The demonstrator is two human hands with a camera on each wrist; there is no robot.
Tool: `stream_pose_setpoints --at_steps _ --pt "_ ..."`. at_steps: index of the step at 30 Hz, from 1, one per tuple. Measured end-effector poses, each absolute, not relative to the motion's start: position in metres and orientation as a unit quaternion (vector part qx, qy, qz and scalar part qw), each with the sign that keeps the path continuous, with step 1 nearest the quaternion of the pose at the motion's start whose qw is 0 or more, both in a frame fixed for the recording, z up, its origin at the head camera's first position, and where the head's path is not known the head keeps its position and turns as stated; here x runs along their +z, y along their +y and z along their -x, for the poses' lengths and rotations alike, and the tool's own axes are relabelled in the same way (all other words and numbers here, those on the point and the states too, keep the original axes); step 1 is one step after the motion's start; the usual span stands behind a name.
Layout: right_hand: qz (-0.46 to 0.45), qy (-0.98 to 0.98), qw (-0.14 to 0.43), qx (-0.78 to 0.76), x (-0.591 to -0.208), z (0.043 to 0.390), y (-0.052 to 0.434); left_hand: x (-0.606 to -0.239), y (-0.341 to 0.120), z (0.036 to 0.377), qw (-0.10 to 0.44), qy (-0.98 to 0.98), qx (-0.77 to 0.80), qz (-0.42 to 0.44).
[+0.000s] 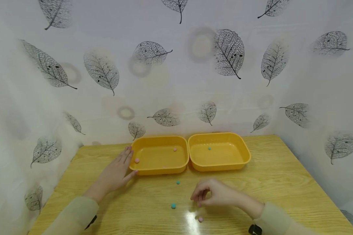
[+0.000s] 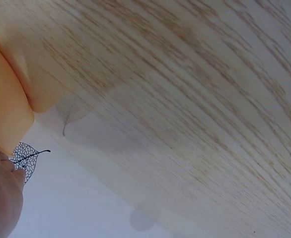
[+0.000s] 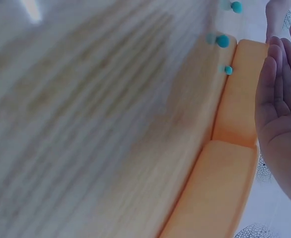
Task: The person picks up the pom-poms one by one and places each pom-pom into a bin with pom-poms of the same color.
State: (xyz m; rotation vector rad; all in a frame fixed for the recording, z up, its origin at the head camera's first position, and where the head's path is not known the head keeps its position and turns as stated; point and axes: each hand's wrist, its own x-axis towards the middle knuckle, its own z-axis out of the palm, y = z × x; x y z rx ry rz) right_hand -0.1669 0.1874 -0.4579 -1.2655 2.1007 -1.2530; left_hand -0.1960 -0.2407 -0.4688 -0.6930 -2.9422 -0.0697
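Two yellow trays stand side by side at the back of the wooden table. The left tray holds two small pink balls; the right tray holds one teal ball. My left hand lies flat, its straight fingers against the left tray's outer side. My right hand hovers low over the table in front of the trays, fingers loosely bent down, and nothing shows in it. Loose on the table near it lie two teal balls and a pink ball. The right wrist view shows its bare palm.
White sheets printed with leaves close in the table at the back and both sides. The tray walls and teal balls appear blurred in the right wrist view. Wood grain fills the left wrist view.
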Motion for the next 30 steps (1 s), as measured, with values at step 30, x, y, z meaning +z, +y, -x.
stream_pose_setpoints --at_steps 30 --pt "0.47 0.755 0.201 -0.412 -0.478 0.154 0.202 -0.47 -0.241 0.199 0.054 -0.972 -0.023 0.226"
